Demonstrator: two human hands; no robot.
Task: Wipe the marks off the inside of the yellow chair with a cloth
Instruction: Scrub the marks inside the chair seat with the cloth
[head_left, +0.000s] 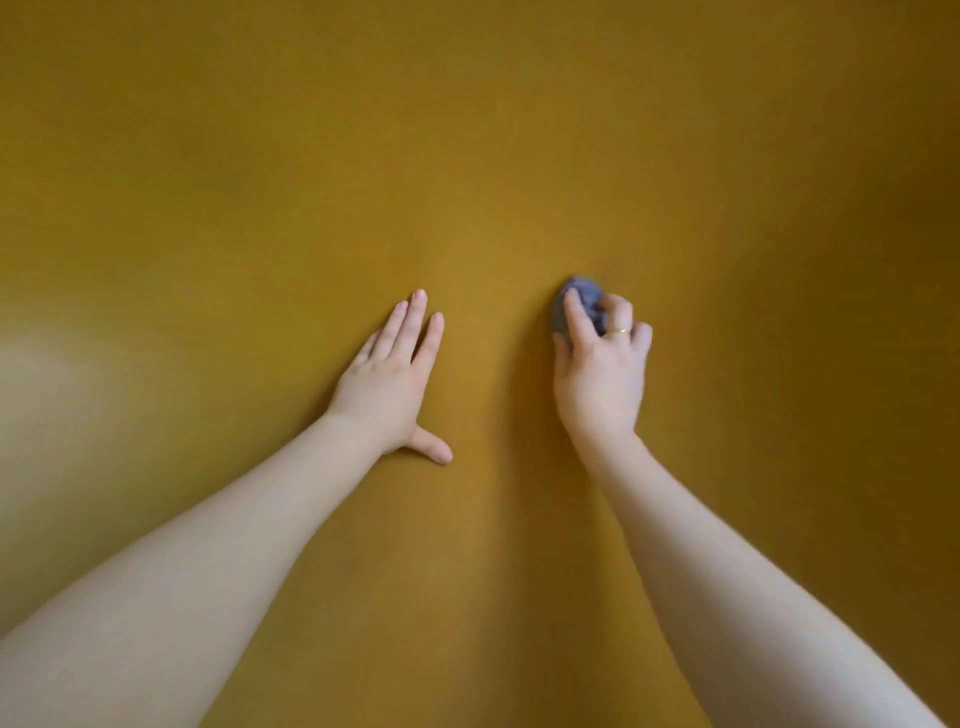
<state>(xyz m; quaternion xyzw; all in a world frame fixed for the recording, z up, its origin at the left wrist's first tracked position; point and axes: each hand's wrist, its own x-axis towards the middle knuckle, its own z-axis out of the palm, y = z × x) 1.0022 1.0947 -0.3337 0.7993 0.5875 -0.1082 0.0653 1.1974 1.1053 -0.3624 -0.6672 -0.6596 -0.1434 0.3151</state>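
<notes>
Mid-wipe, I reckon. My right hand (600, 364) grips a balled grey cloth (582, 306), fingers curled round it, pressing it on the yellow chair (467, 156) inner wall. Left hand (392, 374) lies flat, fingers straight, just beside. Can't spot marks near either hand; prob. nearly done, can't confirm.

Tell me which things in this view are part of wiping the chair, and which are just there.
Part of the job:
yellow chair surface, filling the view
grey-blue cloth, bunched against the surface
right hand, gripping the cloth
left hand, laid flat on the surface, fingers straight

Just there:
gold ring on the right hand; nothing else shows
</notes>
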